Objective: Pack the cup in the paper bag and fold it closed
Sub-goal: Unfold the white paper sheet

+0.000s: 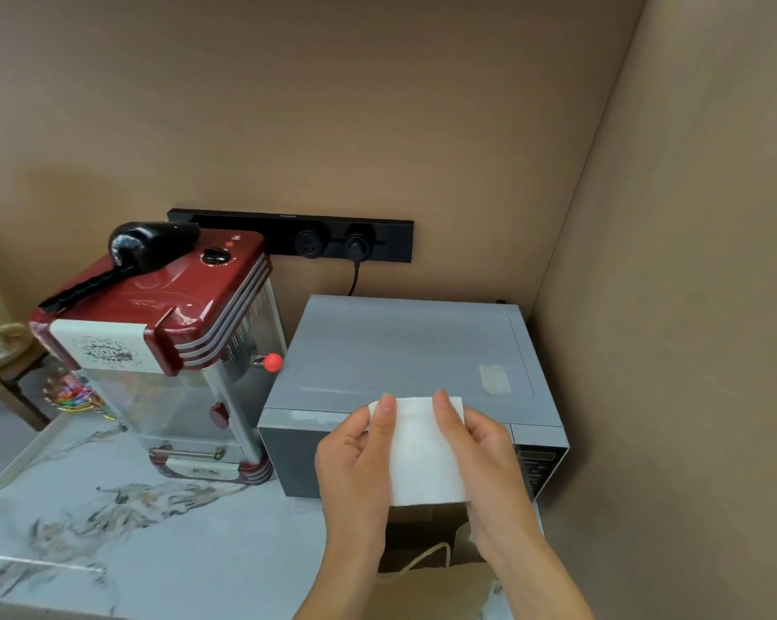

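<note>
Both hands hold a plain white cup (pixel 422 454) by its sides, in front of the microwave. It looks like a pale, almost flat block from here, and I cannot make out its rim or opening. My left hand (pixel 359 463) grips its left side, with fingertips over the top edge. My right hand (pixel 489 454) grips its right side the same way. Directly below the cup stands a brown paper bag (pixel 444 588) with its mouth open and dark inside. A twine handle (pixel 431 557) loops over its near wall. The cup's lower edge sits just above the bag's mouth.
A grey microwave (pixel 404 351) stands behind the bag against the right wall. Left of it is a red popcorn machine (pixel 163 315) on the marble counter (pixel 131 530). A black socket rail (pixel 297 234) runs along the back wall, and a cream tray edge (pixel 15 458) lies at far left.
</note>
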Motion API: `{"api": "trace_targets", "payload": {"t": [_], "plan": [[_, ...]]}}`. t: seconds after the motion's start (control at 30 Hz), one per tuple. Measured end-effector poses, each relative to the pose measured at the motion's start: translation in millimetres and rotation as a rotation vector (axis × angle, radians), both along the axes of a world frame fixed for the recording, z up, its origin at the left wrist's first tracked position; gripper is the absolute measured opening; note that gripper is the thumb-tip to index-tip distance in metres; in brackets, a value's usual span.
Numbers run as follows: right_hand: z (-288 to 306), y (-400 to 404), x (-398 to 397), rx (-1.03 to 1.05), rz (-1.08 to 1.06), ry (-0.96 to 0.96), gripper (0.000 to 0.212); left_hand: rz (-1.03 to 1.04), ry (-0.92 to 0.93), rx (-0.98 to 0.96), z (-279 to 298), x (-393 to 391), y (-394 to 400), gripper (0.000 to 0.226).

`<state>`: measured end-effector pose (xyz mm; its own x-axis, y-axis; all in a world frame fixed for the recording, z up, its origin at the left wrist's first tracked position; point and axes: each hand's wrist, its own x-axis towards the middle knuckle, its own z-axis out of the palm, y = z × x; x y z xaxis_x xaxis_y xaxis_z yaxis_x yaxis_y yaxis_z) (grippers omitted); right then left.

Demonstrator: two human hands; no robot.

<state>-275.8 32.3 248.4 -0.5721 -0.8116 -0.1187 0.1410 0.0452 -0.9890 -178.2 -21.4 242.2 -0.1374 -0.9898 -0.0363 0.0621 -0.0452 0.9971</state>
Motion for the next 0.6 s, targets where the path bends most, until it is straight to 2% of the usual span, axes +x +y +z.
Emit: {"api": "trace_targets", "payload": {"t": [0.07,0.17,0.3,0.37,0.43,0.6], "plan": [[-4,0,3,0.031,0.056,-0.135,0.052,-0.019,0.004,0.001,-3,1,1,0.04],[-12,-3,4,0.018,0.088,-0.056,0.035,-0.034,0.001,-0.01,-9,3,2,0.043],[-20,-1,1,0.003,0.051,-0.005,0.036,-0.036,-0.034,-0.03,-18,10,-2,0.032],[-23,3,-6,0.024,0.023,-0.059,0.036,-0.014,-0.063,-0.037,-21,16,-6,0.034],[-25,9,-18,0.048,0.009,-0.116,0.027,-0.012,-0.113,-0.048,-26,23,-9,0.038],[-31,29,-41,0.109,0.108,-0.234,0.019,-0.11,-0.222,-0.034,-49,45,-10,0.04]]}}
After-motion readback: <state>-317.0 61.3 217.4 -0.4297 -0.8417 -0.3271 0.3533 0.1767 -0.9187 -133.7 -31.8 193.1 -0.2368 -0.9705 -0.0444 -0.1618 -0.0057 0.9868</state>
